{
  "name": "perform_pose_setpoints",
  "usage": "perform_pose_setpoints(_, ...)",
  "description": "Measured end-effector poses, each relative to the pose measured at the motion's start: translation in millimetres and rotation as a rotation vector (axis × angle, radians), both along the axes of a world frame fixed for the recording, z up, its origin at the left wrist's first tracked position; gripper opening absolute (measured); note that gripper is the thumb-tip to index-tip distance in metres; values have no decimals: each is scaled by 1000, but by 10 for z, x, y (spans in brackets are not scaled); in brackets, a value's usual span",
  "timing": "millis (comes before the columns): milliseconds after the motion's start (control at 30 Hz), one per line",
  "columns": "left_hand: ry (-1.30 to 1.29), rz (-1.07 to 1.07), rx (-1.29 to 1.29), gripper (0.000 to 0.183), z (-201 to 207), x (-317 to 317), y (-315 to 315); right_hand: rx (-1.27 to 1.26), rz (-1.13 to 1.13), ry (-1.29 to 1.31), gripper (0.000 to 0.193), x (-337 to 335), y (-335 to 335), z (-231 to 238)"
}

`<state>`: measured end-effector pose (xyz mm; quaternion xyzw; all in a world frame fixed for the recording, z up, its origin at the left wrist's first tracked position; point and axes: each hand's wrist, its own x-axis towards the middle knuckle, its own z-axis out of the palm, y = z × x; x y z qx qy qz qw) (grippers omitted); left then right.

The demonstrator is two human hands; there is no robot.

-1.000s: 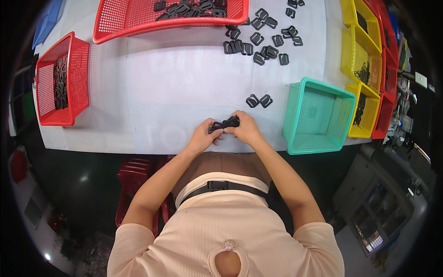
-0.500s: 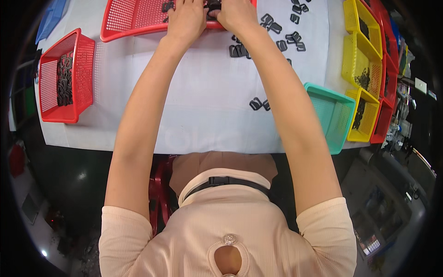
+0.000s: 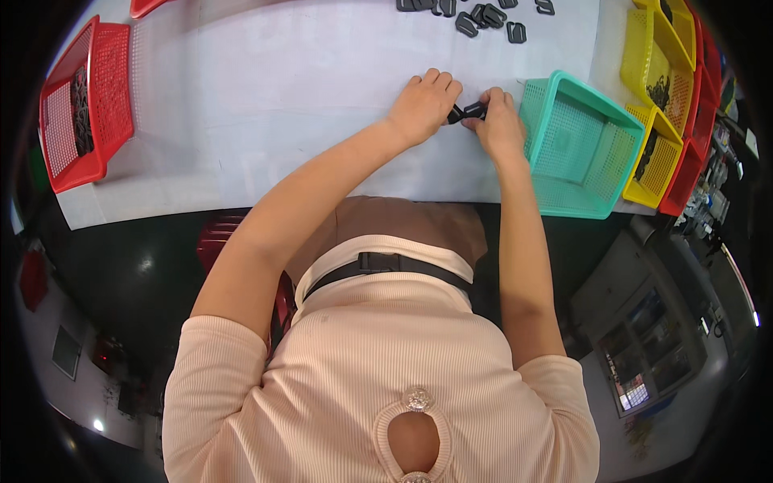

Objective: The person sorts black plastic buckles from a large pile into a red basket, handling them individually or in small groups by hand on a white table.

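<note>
Close to the table's front edge, my left hand [image 3: 427, 107] is closed with its fingertips on a small black plastic buckle [image 3: 455, 114]. My right hand [image 3: 501, 129] pinches a second black buckle [image 3: 475, 110] right beside it. The two pieces meet or nearly meet between my fingers; whether they are joined I cannot tell. Just right of my right hand stands a turquoise mesh basket [image 3: 592, 133], with nothing seen in it. Several loose black buckles [image 3: 481, 16] lie scattered on the white table beyond my hands.
A red basket [image 3: 111, 97] holding dark pieces stands at the left. Yellow baskets [image 3: 664, 173] with small black parts line the right side, with red baskets [image 3: 683, 181] behind them. The rim of another red basket [image 3: 146, 6] shows at the upper left, on the white table [image 3: 274, 121].
Both hands have come back from the far red basket toward the table's front edge, beside the turquoise basket. They now hold buckles close together. The view has shifted, so the far basket is mostly out of sight.
</note>
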<state>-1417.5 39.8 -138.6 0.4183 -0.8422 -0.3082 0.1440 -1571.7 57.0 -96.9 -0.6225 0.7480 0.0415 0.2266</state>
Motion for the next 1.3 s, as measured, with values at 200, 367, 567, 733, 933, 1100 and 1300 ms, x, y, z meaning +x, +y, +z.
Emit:
perform_pose_setpoints(200,272,170,534,28,36,131,-88,43,-243,-184,35,-12,-105,132)
perform_pose_setpoints(367,1235,801,1601,21,315,256,-195,-215,-170,-637,36,330,-311,449)
perform_pose_setpoints(567,1388,418,1207,25,973,754,-907,-684,-332,-291,52,7,-1112,-377)
perform_pose_setpoints(733,489,736,165,28,1201,1278,-1782,-701,-268,53,57,178,-1333,-811)
perform_pose_setpoints(933,9,636,-664,25,991,1212,-1795,-791,-89,-206,40,479,-1672,-695)
perform_pose_setpoints(1100,336,534,-515,22,819,654,-1092,-751,229,-157,35,671,-1978,-747)
perform_pose_setpoints(1300,403,655,45,24,306,634,-333,-633,423,-361,31,654,-1200,-640)
